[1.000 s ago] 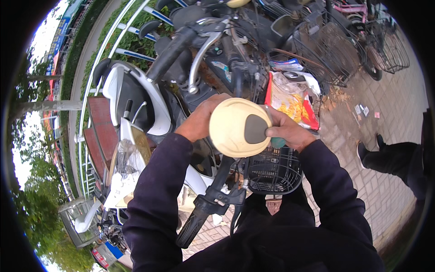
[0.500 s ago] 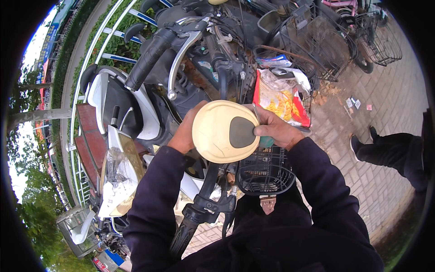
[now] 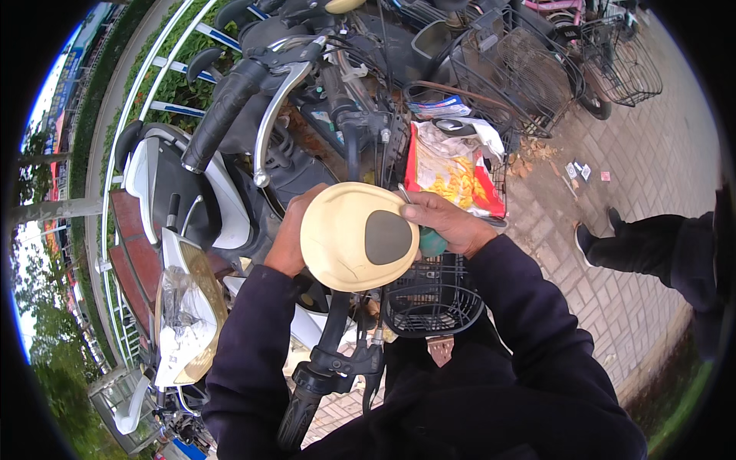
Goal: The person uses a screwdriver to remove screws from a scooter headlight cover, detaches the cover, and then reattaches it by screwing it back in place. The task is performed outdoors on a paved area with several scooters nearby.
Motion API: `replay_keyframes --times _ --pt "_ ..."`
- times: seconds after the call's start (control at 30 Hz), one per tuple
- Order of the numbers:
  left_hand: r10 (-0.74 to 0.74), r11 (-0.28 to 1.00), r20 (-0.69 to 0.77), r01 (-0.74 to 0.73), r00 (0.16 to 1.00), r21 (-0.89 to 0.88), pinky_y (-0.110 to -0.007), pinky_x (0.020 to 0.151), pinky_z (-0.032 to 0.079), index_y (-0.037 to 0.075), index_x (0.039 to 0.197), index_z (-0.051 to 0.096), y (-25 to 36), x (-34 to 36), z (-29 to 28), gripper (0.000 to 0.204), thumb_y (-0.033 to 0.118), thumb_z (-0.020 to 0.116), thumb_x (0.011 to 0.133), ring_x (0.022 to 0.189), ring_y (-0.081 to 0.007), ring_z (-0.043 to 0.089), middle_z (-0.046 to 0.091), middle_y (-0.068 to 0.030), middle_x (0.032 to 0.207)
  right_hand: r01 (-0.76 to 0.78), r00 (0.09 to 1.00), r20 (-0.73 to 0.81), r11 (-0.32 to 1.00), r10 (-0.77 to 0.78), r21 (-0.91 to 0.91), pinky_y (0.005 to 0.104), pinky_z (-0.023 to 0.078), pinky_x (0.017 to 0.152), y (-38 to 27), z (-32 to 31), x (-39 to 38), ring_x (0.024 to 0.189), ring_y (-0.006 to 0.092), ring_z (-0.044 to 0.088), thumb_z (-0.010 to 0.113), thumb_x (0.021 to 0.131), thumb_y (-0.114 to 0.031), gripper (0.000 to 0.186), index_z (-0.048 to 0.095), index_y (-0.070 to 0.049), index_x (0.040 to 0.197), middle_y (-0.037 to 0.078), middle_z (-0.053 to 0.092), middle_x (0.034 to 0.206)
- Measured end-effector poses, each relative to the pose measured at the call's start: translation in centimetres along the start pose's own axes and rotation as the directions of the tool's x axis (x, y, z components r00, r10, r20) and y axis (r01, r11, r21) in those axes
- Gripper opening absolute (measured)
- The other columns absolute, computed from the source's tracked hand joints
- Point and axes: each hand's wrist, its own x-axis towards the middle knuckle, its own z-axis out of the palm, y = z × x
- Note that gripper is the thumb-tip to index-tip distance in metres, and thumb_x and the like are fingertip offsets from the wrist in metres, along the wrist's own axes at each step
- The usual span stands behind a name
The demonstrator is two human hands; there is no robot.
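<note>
A cream, rounded plastic housing point(image 3: 337, 238) with a dark grey teardrop patch is held over the bike's handlebar stem. My left hand point(image 3: 290, 239) wraps round its left side, with the fingers hidden behind it. At its right edge my right hand point(image 3: 454, 222) is closed, its thumb on a thin metal piece point(image 3: 404, 193) against the rim. Whether that piece is a tool or part of the housing I cannot tell. Something green point(image 3: 433, 243) shows under the right hand. Below the housing lie a handlebar grip point(image 3: 300, 414) and a black wire basket point(image 3: 433, 318).
A second handlebar grip point(image 3: 226, 111) with a silver brake lever point(image 3: 272, 115) stands ahead. A red and white bag point(image 3: 452, 169) lies in a basket. A white scooter point(image 3: 180, 307) and a railing point(image 3: 157, 65) are left; a person's legs point(image 3: 640, 245) are right.
The whole scene has shifted slightly left in view, with the hands and housing a little lower. Both hands keep much the same hold on the housing.
</note>
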Motion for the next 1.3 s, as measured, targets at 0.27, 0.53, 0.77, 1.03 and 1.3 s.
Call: replay_keyframes --times 0.27,0.53,0.77,1.03,1.3 --pt "0.018 0.991 -0.023 -0.021 1.000 -0.136 -0.030 0.090 0.052 -0.004 0.110 0.071 0.1 0.2 0.6 0.018 0.006 0.068 0.095 0.102 -0.0187 0.066 0.068 -0.0090 0.108 0.059 0.998 0.025 0.997 -0.061 0.044 0.0275 0.058 0.091 1.5 -0.4 1.1 0.113 0.0110 0.067 0.068 0.105 -0.041 0.063 0.053 -0.001 0.151 0.006 0.068 0.129" --pt "0.027 0.995 0.016 -0.026 0.999 -0.098 -0.028 0.092 0.050 -0.001 0.114 0.068 -0.8 0.4 0.7 0.019 0.010 0.066 0.099 0.102 -0.0165 0.063 0.064 -0.0055 0.108 0.091 0.991 0.096 0.995 -0.094 0.032 0.0322 0.043 0.113 1.0 -0.2 1.4 0.132 0.0153 0.055 0.073 0.101 -0.042 0.071 0.050 -0.001 0.155 0.008 0.062 0.142" --pt "0.036 0.996 0.030 -0.034 0.999 -0.077 -0.029 0.089 0.052 -0.003 0.113 0.069 -0.4 0.2 0.1 0.020 0.009 0.069 0.097 0.099 -0.0167 0.065 0.067 -0.0075 0.106 0.097 0.988 0.133 0.986 -0.078 -0.139 0.0324 0.043 0.113 -0.5 -0.5 1.7 0.130 0.0147 0.056 0.074 0.100 -0.040 0.070 0.050 -0.001 0.154 0.007 0.063 0.140" --pt "-0.063 0.988 -0.049 0.055 0.997 -0.145 -0.033 0.086 0.054 -0.006 0.113 0.070 0.0 -0.4 0.3 0.023 0.006 0.070 0.093 0.096 -0.0219 0.069 0.072 -0.0107 0.106 0.131 0.989 0.080 0.984 -0.121 -0.120 0.0320 0.040 0.115 0.2 -0.4 1.8 0.130 0.0148 0.056 0.075 0.098 -0.041 0.072 0.052 0.000 0.153 0.007 0.065 0.138" --pt "0.237 0.964 0.033 -0.239 0.971 0.118 -0.041 0.080 0.055 -0.006 0.110 0.069 0.5 0.2 -0.2 0.032 0.014 0.077 0.085 0.091 -0.0408 0.068 0.067 -0.0190 0.099 0.110 0.993 0.056 0.993 -0.108 -0.046 0.0311 0.050 0.107 0.9 -0.9 1.9 0.123 0.0139 0.063 0.080 0.094 -0.041 0.073 0.054 -0.001 0.150 0.006 0.067 0.137"
